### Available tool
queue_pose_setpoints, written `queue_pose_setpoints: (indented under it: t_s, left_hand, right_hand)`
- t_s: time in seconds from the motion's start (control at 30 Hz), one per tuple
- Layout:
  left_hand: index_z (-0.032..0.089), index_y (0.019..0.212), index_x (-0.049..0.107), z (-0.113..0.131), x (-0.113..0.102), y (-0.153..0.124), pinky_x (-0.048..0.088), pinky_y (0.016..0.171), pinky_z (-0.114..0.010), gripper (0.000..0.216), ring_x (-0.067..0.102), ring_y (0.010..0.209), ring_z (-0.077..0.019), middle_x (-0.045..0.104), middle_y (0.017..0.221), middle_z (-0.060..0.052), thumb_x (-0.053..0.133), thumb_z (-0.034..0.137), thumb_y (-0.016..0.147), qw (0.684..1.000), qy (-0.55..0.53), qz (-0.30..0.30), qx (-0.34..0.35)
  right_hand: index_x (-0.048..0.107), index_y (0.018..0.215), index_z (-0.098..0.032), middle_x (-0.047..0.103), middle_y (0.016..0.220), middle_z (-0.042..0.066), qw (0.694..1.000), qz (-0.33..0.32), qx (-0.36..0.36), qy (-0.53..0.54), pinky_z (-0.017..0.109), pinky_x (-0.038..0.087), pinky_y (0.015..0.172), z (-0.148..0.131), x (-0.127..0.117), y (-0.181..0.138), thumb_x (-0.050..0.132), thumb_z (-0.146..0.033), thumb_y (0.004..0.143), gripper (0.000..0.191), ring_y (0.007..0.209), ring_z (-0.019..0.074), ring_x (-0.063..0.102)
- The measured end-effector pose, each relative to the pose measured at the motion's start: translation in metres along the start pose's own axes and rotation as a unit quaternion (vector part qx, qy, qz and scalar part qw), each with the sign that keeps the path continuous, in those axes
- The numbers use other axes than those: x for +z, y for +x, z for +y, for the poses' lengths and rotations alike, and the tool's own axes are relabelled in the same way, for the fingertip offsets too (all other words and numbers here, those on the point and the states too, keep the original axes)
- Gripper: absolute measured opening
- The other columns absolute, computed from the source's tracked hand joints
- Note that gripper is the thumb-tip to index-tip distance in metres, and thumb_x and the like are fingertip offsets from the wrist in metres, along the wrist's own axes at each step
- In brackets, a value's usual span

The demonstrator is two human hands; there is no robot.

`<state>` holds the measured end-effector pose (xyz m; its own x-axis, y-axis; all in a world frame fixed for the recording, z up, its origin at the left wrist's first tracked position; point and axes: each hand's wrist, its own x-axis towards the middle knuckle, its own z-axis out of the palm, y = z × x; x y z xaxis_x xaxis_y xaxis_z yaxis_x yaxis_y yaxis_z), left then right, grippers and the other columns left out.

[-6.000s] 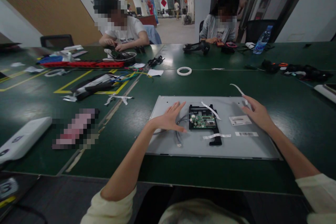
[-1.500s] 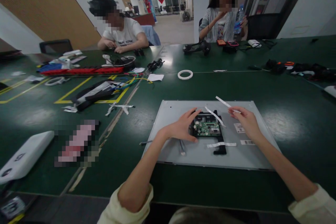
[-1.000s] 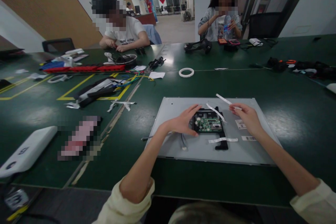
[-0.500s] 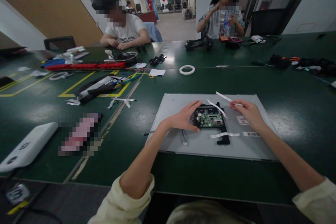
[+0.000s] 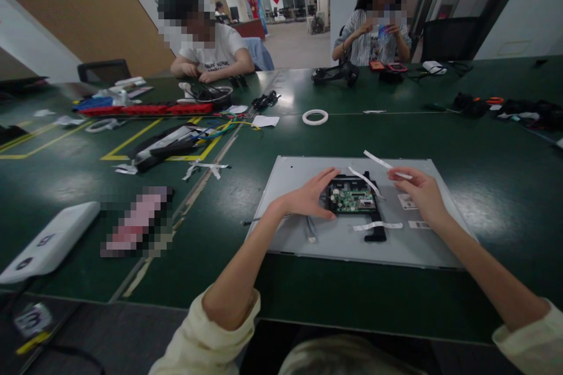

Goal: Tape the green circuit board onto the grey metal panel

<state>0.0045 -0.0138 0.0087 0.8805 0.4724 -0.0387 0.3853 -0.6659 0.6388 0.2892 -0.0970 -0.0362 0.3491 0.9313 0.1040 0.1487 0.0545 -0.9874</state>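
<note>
A grey metal panel [image 5: 290,193] lies flat on the green table. On it sits a black bracket [image 5: 376,233] carrying a green circuit board [image 5: 352,200]. My left hand [image 5: 310,196] spans the bracket's left end, fingers at its top edge and thumb at its lower edge, steadying it. My right hand [image 5: 416,190] pinches a white tape strip [image 5: 376,159] above the panel's right half, its free end pointing up and left. One white strip [image 5: 365,180] crosses the bracket's upper right corner; another strip [image 5: 378,226] crosses its lower arm. A loose cable [image 5: 311,231] lies below my left hand.
A tape roll [image 5: 315,117] lies beyond the panel. To the left are a phone [image 5: 138,220], a white power bank [image 5: 50,240], and a black-and-silver item [image 5: 165,146] with wires. Two people sit across the table [image 5: 246,199]; one handles a bottle [image 5: 382,35].
My right hand and its tape strip have shifted very slightly right, along with the whole view. My left hand stays at the bracket. The person opposite has lowered a hand to the bottle.
</note>
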Motion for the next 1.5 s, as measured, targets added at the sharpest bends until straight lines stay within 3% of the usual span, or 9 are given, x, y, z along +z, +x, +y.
queue_pose_setpoints:
  t_s: [0.17,0.4,0.77,0.97,1.07,1.2,1.3,1.5]
  left_hand:
    - [0.021,0.147,0.004,0.000,0.002,0.000,0.013,0.114,-0.047,0.108,0.005,0.141,-0.0314,0.001,0.154,-0.009,0.070,0.041,0.065,1.000,0.008,0.002,-0.003]
    - [0.019,0.147,0.004,-0.002,0.001,0.001,0.015,0.114,-0.044,0.102,0.004,0.141,-0.0306,-0.004,0.154,-0.011,0.067,0.034,0.068,1.000,0.008,0.000,0.004]
    - [0.016,0.147,0.009,-0.001,0.002,0.002,0.018,0.113,-0.047,0.104,0.012,0.139,-0.0328,0.010,0.152,-0.014,0.070,0.041,0.066,1.000,0.015,0.022,0.006]
    - [0.020,0.147,0.008,0.000,0.006,0.001,0.018,0.112,-0.050,0.106,0.010,0.139,-0.0341,0.006,0.153,-0.014,0.069,0.050,0.066,0.997,0.067,0.022,-0.009]
    - [0.025,0.145,0.017,0.005,0.011,0.004,0.009,0.112,-0.053,0.087,0.008,0.140,-0.0317,0.007,0.154,-0.010,0.057,0.058,0.076,0.991,0.122,0.049,-0.027]
    - [0.027,0.141,0.026,0.014,0.018,0.017,0.007,0.113,-0.048,0.049,0.013,0.141,-0.0191,0.022,0.152,-0.003,0.022,0.044,0.096,0.978,0.172,0.112,-0.040]
    - [0.023,0.140,0.029,0.020,0.024,0.033,0.010,0.112,-0.045,0.046,0.021,0.138,-0.0161,0.035,0.146,-0.005,0.015,0.037,0.098,0.971,0.201,0.121,-0.037]
    - [0.020,0.135,0.035,0.026,0.030,0.063,0.021,0.109,-0.042,0.044,0.041,0.127,-0.0172,0.046,0.138,-0.006,0.015,0.033,0.098,0.970,0.222,0.102,-0.020]
  right_hand:
    - [0.066,0.100,-0.020,0.068,0.101,0.006,0.997,-0.024,-0.016,0.070,0.036,0.045,0.090,-0.017,0.016,-0.015,0.064,-0.021,0.069,0.031,0.099,0.0203,0.062]
    - [0.067,0.098,-0.020,0.069,0.099,0.005,0.996,-0.076,-0.031,0.044,0.036,0.046,0.089,-0.023,0.033,-0.031,0.063,-0.027,0.076,0.024,0.096,0.0200,0.063]
    - [0.065,0.105,-0.019,0.068,0.099,0.006,0.998,-0.034,-0.042,-0.025,0.036,0.048,0.083,-0.019,0.030,-0.029,0.058,-0.034,0.081,0.029,0.088,0.0195,0.064]
    - [0.055,0.123,-0.024,0.061,0.118,0.005,0.969,-0.032,-0.175,-0.172,0.036,0.044,0.093,-0.013,0.023,-0.025,0.047,-0.019,0.084,0.039,0.106,0.0186,0.058]
    - [0.052,0.126,-0.024,0.058,0.122,0.004,0.941,-0.054,-0.237,-0.237,0.038,0.040,0.098,-0.013,0.023,-0.025,0.042,-0.013,0.083,0.045,0.113,0.0184,0.054]
    - [0.049,0.129,-0.022,0.056,0.125,0.005,0.919,-0.074,-0.272,-0.275,0.038,0.036,0.102,-0.015,0.024,-0.028,0.038,-0.010,0.083,0.049,0.118,0.0177,0.049]
    - [0.051,0.126,-0.021,0.058,0.123,0.005,0.919,-0.070,-0.265,-0.283,0.037,0.038,0.100,-0.011,0.022,-0.028,0.038,-0.011,0.083,0.046,0.114,0.0181,0.053]
    - [0.053,0.124,-0.020,0.059,0.120,0.006,0.932,-0.078,-0.213,-0.281,0.038,0.044,0.092,-0.002,0.020,-0.023,0.039,-0.010,0.081,0.047,0.104,0.0196,0.058]
